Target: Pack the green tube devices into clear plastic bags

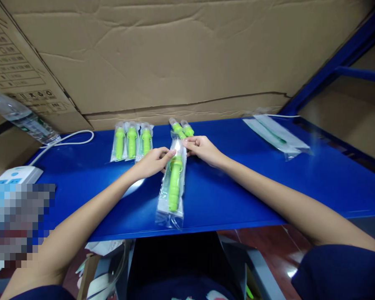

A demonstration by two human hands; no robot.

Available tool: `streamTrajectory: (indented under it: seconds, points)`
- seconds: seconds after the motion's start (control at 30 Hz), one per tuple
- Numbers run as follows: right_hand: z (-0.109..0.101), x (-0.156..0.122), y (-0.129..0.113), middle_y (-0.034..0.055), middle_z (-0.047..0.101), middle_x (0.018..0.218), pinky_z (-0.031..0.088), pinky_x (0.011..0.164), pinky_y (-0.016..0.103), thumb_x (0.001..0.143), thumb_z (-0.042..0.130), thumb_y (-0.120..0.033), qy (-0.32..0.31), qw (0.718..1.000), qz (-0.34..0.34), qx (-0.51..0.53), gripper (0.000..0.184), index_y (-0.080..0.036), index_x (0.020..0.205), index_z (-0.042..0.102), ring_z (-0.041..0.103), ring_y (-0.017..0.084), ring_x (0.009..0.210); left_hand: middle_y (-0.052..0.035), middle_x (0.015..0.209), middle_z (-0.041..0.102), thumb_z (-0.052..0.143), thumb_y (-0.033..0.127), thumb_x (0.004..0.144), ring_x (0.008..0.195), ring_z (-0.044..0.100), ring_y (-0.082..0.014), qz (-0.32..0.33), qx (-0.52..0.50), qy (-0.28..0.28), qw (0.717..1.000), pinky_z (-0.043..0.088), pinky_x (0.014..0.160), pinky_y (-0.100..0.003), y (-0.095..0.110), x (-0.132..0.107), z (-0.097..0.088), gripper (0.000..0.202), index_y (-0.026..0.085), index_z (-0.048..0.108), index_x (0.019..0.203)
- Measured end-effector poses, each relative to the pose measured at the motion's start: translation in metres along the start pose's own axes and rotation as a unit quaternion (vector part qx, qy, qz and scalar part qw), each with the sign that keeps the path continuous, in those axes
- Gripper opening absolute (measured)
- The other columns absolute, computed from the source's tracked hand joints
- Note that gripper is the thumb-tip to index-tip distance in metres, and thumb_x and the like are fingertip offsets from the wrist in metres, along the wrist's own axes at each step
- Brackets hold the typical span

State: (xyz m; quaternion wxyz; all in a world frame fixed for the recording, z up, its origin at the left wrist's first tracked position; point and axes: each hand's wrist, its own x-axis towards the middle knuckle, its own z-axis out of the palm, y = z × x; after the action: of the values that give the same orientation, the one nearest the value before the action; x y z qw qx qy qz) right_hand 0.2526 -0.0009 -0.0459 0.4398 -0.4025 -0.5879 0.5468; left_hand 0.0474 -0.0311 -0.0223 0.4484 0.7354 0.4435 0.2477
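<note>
A clear plastic bag [162, 204] lies lengthwise before me on the blue table, with a lime-green tube-like item [175, 183] under a clear cap inside it. My left hand [154, 161] pinches the bag's left edge near the cap. On the other side, my right hand [203, 149] has thumb and fingers closed on the bag's upper right edge. Just beyond the bag lie two loose green capped items [176, 126], partly hidden behind it and my right hand. To the left, three bagged green items [131, 141] lie side by side.
Flat packets [275, 135] in clear wrap lie at the back right. A water bottle [28, 121] leans at the far left, above a white power strip [20, 177] and its cable. A cardboard wall [175, 58] closes off the back. Blue metal framing [334, 62] rises at right.
</note>
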Motion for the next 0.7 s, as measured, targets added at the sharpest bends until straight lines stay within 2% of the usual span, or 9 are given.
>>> streamTrajectory:
  seconds: [0.13,0.2,0.3,0.43,0.6,0.7]
  points:
    - [0.001,-0.001,0.001,0.0049,0.072,0.075,0.060,0.072,0.032,0.078,0.076,-0.038,-0.033,0.999,-0.010,-0.024,0.026,-0.015,0.089,0.073,0.068,0.016,0.071,-0.0091,0.095,0.070,0.063,0.042,0.090,0.084,0.068,-0.0179,-0.034,-0.138,0.045,0.989,0.057,0.070,-0.028,0.001,0.003,0.005,0.033,0.015,0.060,0.110]
    - [0.004,-0.004,-0.001,0.0048,0.072,0.077,0.059,0.072,0.031,0.079,0.074,-0.037,-0.060,0.997,-0.014,-0.035,0.026,-0.015,0.091,0.073,0.068,0.015,0.071,-0.0118,0.099,0.072,0.064,0.039,0.091,0.089,0.069,-0.0193,-0.049,-0.191,0.061,0.979,0.058,0.073,-0.029,0.001,0.004,0.005,0.035,0.014,0.060,0.115]
    - [0.007,-0.008,-0.004,0.0010,0.069,0.071,0.056,0.068,0.028,0.081,0.070,-0.032,-0.078,0.996,-0.008,-0.040,0.026,-0.015,0.101,0.070,0.064,0.012,0.065,-0.0128,0.094,0.073,0.070,0.035,0.087,0.084,0.070,-0.0188,-0.069,-0.243,0.056,0.966,0.058,0.068,-0.028,0.001,0.006,0.003,0.032,0.012,0.064,0.108]
    - [0.009,-0.011,-0.008,-0.0075,0.057,0.058,0.053,0.063,0.024,0.083,0.065,-0.024,-0.070,0.997,-0.015,-0.037,0.033,-0.017,0.115,0.063,0.054,0.008,0.052,-0.0094,0.086,0.074,0.072,0.020,0.083,0.074,0.069,-0.0150,-0.085,-0.290,0.076,0.950,0.057,0.065,-0.026,0.000,0.007,-0.001,0.022,0.011,0.066,0.102]
    - [0.009,-0.010,-0.006,-0.0075,0.057,0.057,0.053,0.062,0.024,0.083,0.063,-0.025,-0.062,0.998,-0.014,-0.023,0.035,-0.018,0.118,0.061,0.056,0.009,0.052,-0.0069,0.080,0.073,0.062,0.010,0.086,0.072,0.069,-0.0133,-0.082,-0.299,0.086,0.947,0.058,0.067,-0.026,0.001,0.007,-0.002,0.022,0.010,0.066,0.108]
    - [0.008,-0.009,-0.004,-0.0059,0.061,0.062,0.055,0.063,0.026,0.082,0.066,-0.027,-0.056,0.998,-0.021,-0.007,0.037,-0.020,0.118,0.064,0.058,0.009,0.054,-0.0030,0.075,0.071,0.061,0.009,0.085,0.069,0.068,-0.0120,-0.054,-0.295,0.088,0.950,0.058,0.067,-0.026,0.000,0.007,-0.002,0.029,0.012,0.065,0.114]
